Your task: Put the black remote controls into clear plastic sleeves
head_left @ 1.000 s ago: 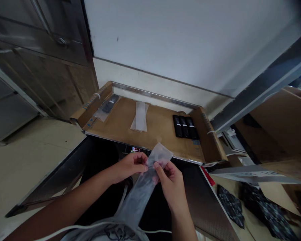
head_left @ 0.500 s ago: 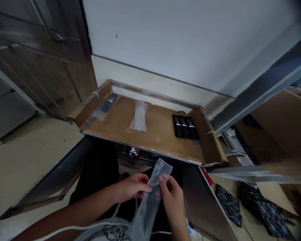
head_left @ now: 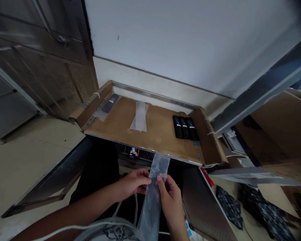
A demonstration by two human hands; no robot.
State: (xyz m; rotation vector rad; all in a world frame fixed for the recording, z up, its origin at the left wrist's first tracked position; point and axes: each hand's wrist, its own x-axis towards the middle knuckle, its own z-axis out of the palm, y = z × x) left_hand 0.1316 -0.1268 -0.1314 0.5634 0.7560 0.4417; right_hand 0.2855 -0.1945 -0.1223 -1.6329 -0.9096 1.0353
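A grey skull-print shirt (head_left: 116,233) is nearest; in front of it, a long, translucent plastic sleeve (head_left: 150,209) stretches toward the tray, the left hand (head_left: 134,183) pinching its left edge, the right hand (head_left: 171,195) its right; beyond, a small lit screen (head_left: 134,152) sits below the front edge of a brown cardboard-lined tray (head_left: 162,120); it holds three black oblong objects with white labels (head_left: 185,131) at right, two crossed, whitish flat sleeves (head_left: 140,118) mid-tray, and a dark object in clear plastic (head_left: 109,103) at left; behind rises a white wall (head_left: 165,43).
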